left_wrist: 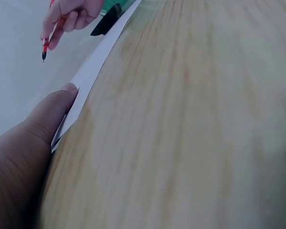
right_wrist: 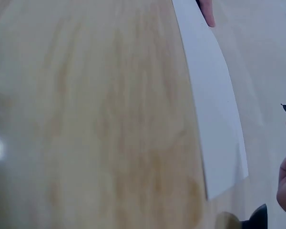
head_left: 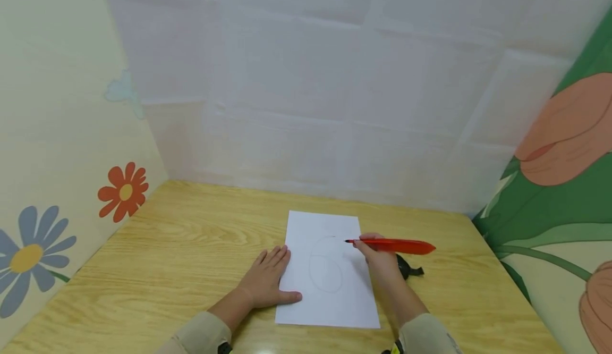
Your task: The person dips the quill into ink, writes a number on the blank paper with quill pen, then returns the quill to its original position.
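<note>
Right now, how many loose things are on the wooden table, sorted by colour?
White: 1, the sheet of paper, pressed flat by the left hand.
Red: 1, the pen, pinched in the right hand.
Black: 1, a small object beside that hand.
Total: 3.

White sheet (head_left: 330,271) flat on table, faint oval outline; red pen (head_left: 392,245) nearly level above.

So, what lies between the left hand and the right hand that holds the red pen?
In the head view, only the white paper sheet with a faint pencilled oval lies between the left hand and the right hand gripping the red pen.
</note>
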A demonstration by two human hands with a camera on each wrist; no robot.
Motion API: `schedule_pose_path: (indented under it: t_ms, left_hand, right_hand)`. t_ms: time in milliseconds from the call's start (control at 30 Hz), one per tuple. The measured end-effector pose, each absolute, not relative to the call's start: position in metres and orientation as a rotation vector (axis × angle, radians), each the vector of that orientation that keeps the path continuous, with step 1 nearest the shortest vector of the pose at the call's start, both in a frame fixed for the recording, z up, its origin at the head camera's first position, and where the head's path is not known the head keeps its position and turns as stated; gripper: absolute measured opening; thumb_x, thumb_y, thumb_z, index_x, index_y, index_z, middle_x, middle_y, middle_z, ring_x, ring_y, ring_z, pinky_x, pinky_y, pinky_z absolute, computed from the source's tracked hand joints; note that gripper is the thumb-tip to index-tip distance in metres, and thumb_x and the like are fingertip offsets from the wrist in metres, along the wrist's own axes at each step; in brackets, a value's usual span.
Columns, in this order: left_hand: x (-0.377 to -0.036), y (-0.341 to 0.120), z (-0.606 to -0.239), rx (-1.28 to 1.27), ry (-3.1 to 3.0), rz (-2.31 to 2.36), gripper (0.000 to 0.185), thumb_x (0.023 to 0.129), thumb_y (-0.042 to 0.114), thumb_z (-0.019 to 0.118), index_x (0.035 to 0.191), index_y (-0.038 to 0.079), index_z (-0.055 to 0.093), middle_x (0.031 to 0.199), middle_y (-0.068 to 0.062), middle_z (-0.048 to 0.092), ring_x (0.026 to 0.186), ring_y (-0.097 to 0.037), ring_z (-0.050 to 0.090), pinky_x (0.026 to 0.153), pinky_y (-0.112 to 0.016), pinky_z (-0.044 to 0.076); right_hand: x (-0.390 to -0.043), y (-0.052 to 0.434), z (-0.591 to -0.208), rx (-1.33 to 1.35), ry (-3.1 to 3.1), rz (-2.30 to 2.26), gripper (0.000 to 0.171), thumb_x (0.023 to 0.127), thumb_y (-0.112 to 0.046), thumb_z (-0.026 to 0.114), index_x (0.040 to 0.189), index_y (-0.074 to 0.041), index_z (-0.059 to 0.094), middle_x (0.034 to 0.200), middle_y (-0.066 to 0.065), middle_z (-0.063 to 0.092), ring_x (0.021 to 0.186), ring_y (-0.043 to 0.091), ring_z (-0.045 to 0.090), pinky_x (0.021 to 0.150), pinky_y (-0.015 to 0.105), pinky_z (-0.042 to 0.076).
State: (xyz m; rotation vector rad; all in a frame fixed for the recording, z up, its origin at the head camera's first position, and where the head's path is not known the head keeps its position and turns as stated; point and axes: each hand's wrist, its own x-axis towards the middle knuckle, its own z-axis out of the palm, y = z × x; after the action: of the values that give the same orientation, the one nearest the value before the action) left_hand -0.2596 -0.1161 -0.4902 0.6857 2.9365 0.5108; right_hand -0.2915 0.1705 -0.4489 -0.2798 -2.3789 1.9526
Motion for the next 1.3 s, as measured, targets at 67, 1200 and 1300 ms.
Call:
schedule_pose_path:
  t_ms: [67,1200,1300]
  left_hand:
    - [-0.26,-0.116,-0.49,0.689,2.935,0.511,0.113,0.078,0.078,0.055,0.154,-0.001,0.026,0.163,-0.015,0.021,0.152,-0.031,0.017,0.123,-0.053,0.01]
    - [-0.262,-0.118,-0.5,0.714,2.975,0.525,0.114,0.077,0.08,0.055,0.153,0.0,0.027,0.162,-0.015,0.022,0.152,-0.031,0.018,0.123,-0.053,0.01]
    - [-0.262,-0.118,-0.5,0.719,2.976,0.531,0.114,0.076,0.079,0.056,0.153,-0.001,0.027,0.162,-0.015,0.023,0.152,-0.032,0.018,0.123,-0.054,0.01]
  right_hand:
    - [-0.289,0.174,-0.448,-0.284,-2.365,1.95,0.03,0.089,-0.019,0.071,0.111,0.0,0.062,0.075,-0.009,0.065,0.056,0.012,0.037,0.051,0.021,0.034]
    - [-0.277,0.211,-0.45,-0.215,-2.124,1.965,0.016,0.091,0.0,0.064,0.105,0.006,0.06,0.074,-0.011,0.07,0.069,0.001,0.061,0.063,0.015,0.048]
    - [-0.276,0.212,-0.449,-0.221,-2.203,1.887,0.02,0.092,-0.003,0.065,0.109,0.007,0.061,0.084,-0.003,0.074,0.082,0.003,0.067,0.077,0.015,0.052]
